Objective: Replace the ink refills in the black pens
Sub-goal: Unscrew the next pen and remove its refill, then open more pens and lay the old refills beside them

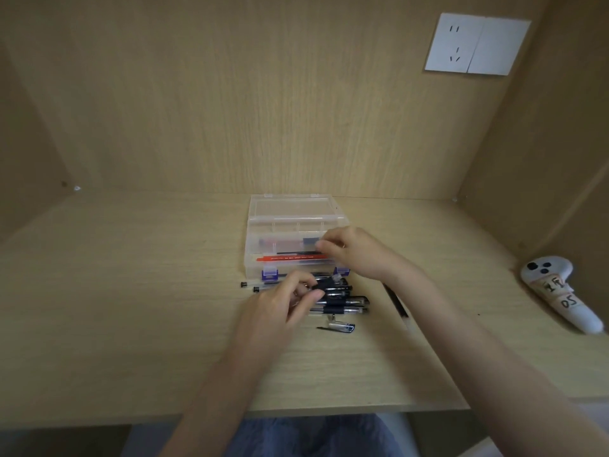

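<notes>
**Ana:** What do the black pens (344, 300) look like?

**Ben:** They have dark grips and see-through bodies. They lie in a little heap on the desk (131, 308), just in front of the clear box (296, 222).

**Ana:** Where is the left hand (290, 301)?

**Ben:** On the heap's left end. Its fingers and thumb curl round a pen there.

**Ana:** And the right hand (354, 253)?

**Ben:** Behind the heap, over the box's right side. Its fingertips are bunched, but it's blurry. I can't tell if it holds anything.

**Ana:** Anything else?

**Ben:** Thin refills (250, 286) lie left of the heap.
</notes>
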Demonstrator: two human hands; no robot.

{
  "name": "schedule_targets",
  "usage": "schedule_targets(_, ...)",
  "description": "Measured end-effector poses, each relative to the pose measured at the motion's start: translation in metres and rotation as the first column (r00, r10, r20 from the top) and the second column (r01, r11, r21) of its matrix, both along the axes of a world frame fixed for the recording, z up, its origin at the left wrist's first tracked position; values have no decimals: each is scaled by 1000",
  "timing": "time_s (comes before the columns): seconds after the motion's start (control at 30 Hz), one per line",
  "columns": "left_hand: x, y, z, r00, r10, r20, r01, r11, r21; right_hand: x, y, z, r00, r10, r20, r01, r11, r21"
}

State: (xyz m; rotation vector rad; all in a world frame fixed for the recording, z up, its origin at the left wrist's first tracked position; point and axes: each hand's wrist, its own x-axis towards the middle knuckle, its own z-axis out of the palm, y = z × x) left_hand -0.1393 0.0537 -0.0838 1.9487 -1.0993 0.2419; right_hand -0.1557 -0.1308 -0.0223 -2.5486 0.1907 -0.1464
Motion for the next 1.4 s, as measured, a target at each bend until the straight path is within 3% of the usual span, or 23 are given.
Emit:
schedule_targets(0.13,1,1,-1,1000,18,-7,-18,1000,-15,17,1,-18,986,-12,-165,-8,992,-124)
schedule_targets(0.57,0,0,0,1000,2,12,-2,1000,-16,21,-5,-26,952,1,-307,-72,972,-222)
schedule_targets(0.77,0,0,-1,1000,2,26,-2,1000,-13,18,-8,-20,962,51,-268,-46,999,27)
schedule_targets(0.97,-1,0,1,1000,13,12,-13,1000,-3,8,-17,-19,1000,15,10,-18,921,390)
schedule_targets(1.13,-2,1,2,999,45,-26,-45,999,1,-4,-20,-17,963,-185,198,-8,710,704)
schedule_targets(1.3,-3,1,5,996,66,-62,-65,998,24,-18,-20,-12,891,-352,286,-81,498,864)
schedule_targets(1.4,-1,1,5,993,76,-94,-74,997,20,-28,-19,-8,816,-467,341,-72,503,861)
